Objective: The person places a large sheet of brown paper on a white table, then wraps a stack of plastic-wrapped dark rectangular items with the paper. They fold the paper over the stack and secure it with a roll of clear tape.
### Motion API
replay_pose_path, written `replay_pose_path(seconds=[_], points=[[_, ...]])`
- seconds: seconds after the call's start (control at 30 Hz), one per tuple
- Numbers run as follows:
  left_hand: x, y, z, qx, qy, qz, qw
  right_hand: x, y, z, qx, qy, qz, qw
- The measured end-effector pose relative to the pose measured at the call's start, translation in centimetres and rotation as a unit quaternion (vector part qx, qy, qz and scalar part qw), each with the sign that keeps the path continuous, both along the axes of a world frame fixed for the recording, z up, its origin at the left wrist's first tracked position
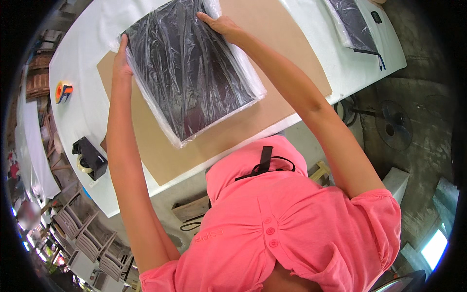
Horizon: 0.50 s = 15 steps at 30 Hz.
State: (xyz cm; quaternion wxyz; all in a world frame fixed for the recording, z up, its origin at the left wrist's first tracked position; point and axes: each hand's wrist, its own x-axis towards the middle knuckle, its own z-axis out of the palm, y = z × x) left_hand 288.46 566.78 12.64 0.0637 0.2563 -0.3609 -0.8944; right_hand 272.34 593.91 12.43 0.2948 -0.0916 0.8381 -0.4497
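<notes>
A flat, dark rectangular panel (pixel 187 73) wrapped in loose, wrinkled clear plastic is in front of me, over a brown cardboard sheet (pixel 282 44). Along its left side my left hand (pixel 122 59) grips the edge, thumb up and the other fingers hidden. My right hand (pixel 223 26) holds the opposite edge near the far end, with one digit reaching onto the plastic and the rest out of sight. White padding or bunched film shows along the panel's sides. Whether the panel lies flat on the cardboard or is slightly raised is hard to tell.
The white table (pixel 80 117) carries a black tape dispenser (pixel 90 158) and an orange-and-black tape measure (pixel 63 92) at the left. Another plastic-wrapped dark panel (pixel 352 24) lies far right, near a small black object (pixel 376 17). A fan (pixel 393 124) stands beyond the table's right edge.
</notes>
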Motion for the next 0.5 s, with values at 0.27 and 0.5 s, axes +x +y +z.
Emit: replay_pose_path(seconds=[0.27,0.5], points=[[-1.1,-3.8,-8.5,0.034,0.005,0.11,0.993,-2.6,-3.1,-3.7,0.072,0.005,0.013,0.997],[-1.9,0.1,-10.1,-0.094,-0.069,0.222,0.968,-2.4,-1.2,-7.3,0.101,-0.013,-0.036,0.994]])
